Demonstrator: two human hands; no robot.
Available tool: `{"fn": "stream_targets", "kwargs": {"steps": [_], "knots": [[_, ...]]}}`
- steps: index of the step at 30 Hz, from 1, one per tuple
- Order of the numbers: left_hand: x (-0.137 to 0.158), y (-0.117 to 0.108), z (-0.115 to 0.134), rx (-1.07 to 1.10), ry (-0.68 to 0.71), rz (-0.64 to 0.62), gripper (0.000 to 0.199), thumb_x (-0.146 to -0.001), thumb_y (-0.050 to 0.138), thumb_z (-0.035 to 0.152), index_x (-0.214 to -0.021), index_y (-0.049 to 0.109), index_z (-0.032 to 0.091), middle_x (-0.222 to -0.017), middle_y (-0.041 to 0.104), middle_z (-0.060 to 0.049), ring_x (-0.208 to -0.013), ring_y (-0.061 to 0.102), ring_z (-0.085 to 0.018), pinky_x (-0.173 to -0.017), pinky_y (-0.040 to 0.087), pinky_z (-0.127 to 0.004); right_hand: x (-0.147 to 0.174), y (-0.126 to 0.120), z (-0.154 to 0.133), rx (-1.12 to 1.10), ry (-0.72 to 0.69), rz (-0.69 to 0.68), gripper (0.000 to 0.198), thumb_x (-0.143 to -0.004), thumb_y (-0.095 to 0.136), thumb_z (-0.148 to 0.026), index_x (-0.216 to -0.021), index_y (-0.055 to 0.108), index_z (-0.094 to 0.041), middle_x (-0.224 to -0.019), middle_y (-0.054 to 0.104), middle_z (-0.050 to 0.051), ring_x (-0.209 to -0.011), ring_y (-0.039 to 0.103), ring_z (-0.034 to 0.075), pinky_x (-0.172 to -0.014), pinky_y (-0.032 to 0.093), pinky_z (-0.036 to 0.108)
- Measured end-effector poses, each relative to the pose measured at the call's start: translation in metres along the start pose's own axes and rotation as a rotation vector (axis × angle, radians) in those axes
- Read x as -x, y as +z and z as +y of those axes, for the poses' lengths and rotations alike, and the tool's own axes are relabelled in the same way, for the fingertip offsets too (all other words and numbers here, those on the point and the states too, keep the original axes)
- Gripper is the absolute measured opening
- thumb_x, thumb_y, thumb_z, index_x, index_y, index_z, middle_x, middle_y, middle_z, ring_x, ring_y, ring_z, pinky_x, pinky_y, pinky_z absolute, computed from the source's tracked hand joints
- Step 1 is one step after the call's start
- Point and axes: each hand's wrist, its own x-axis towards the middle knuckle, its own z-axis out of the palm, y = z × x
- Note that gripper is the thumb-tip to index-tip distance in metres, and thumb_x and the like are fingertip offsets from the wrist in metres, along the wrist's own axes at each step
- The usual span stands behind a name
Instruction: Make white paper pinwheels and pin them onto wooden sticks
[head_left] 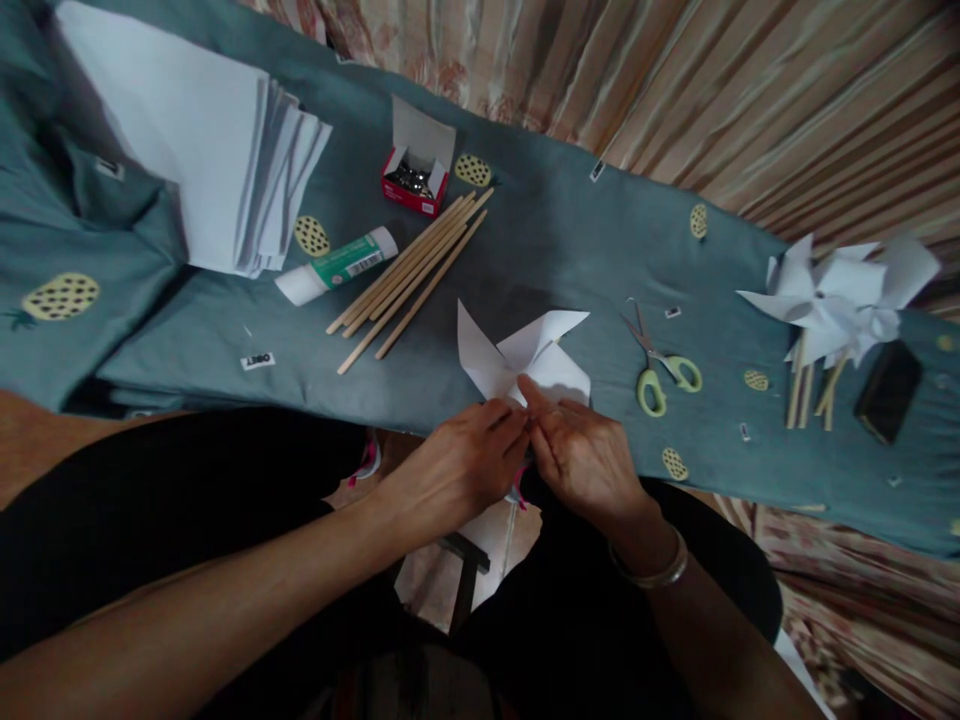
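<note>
A white paper pinwheel (544,345) with folded blades lies at the near edge of the cloth-covered surface, partly under both hands. My left hand (480,450) is closed at its near side, fingertips pinched together on the paper. My right hand (585,455), with a bangle on the wrist, meets it there; its index finger lies over the pinwheel's middle and the other fingers are curled on the paper. Whatever sits between the fingertips is hidden. Green-handled scissors (654,365) lie slightly open to the right. Several thin wooden sticks (420,270) rest to the left.
A glue stick (341,265) lies beside the sticks. Behind them stands an open red box (412,185) of small metal pieces. Stacked white paper (187,130) is at the far left. Finished pinwheels (836,290) on sticks and a dark phone-like object (890,390) lie at right.
</note>
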Motion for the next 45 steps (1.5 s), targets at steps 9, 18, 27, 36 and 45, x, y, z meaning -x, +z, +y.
{"fn": "stream_targets", "kwargs": {"steps": [9, 18, 27, 36, 45], "knots": [[0.002, 0.001, -0.002, 0.092, -0.013, 0.024, 0.019, -0.095, 0.046, 0.010, -0.097, 0.065, 0.008, -0.095, 0.067, -0.010, -0.089, 0.059, -0.021, -0.079, 0.056, -0.032, -0.005, 0.001, -0.002, -0.005, 0.011, -0.049, 0.046, -0.098, 0.035, -0.019, -0.133, 0.055, 0.002, -0.074, 0.074, 0.011, -0.073, 0.066, 0.021, -0.062, 0.050, 0.030], [-0.001, -0.005, -0.004, 0.088, -0.005, -0.015, 0.018, -0.095, 0.048, 0.010, -0.086, 0.064, 0.010, -0.095, 0.066, -0.011, -0.092, 0.060, -0.021, -0.080, 0.056, -0.034, 0.000, -0.016, 0.006, -0.302, 0.199, 0.132, 0.038, -0.100, 0.040, -0.026, -0.129, 0.062, -0.013, -0.102, 0.076, 0.010, -0.079, 0.071, 0.019, -0.075, 0.055, 0.032], [-0.001, -0.008, -0.006, 0.031, 0.026, -0.049, 0.014, -0.091, 0.052, 0.006, -0.097, 0.064, 0.011, -0.100, 0.067, -0.012, -0.100, 0.061, -0.022, -0.082, 0.054, -0.035, -0.012, -0.007, 0.031, -0.488, 0.495, 0.288, 0.046, -0.087, 0.061, -0.041, -0.126, 0.061, -0.016, -0.102, 0.074, 0.009, -0.076, 0.068, 0.020, -0.068, 0.055, 0.035], [0.005, -0.014, -0.011, 0.055, -0.005, 0.088, 0.015, -0.092, 0.054, 0.012, -0.101, 0.065, 0.009, -0.103, 0.070, -0.012, -0.097, 0.062, -0.023, -0.082, 0.056, -0.037, -0.015, 0.002, 0.039, -0.728, 0.600, 0.242, 0.053, -0.076, 0.070, -0.035, -0.125, 0.061, -0.015, -0.089, 0.076, 0.006, -0.064, 0.065, 0.016, -0.065, 0.053, 0.033], [0.022, -0.039, -0.049, 0.366, -0.526, 0.345, 0.034, -0.088, 0.063, 0.038, -0.116, 0.063, 0.019, -0.118, 0.068, -0.009, -0.106, 0.064, -0.025, -0.094, 0.053, -0.045, -0.016, 0.009, 0.044, -1.096, 0.702, 0.296, 0.057, -0.067, 0.073, -0.032, -0.120, 0.059, -0.015, -0.083, 0.076, 0.005, -0.070, 0.069, 0.019, -0.066, 0.056, 0.035]]}}
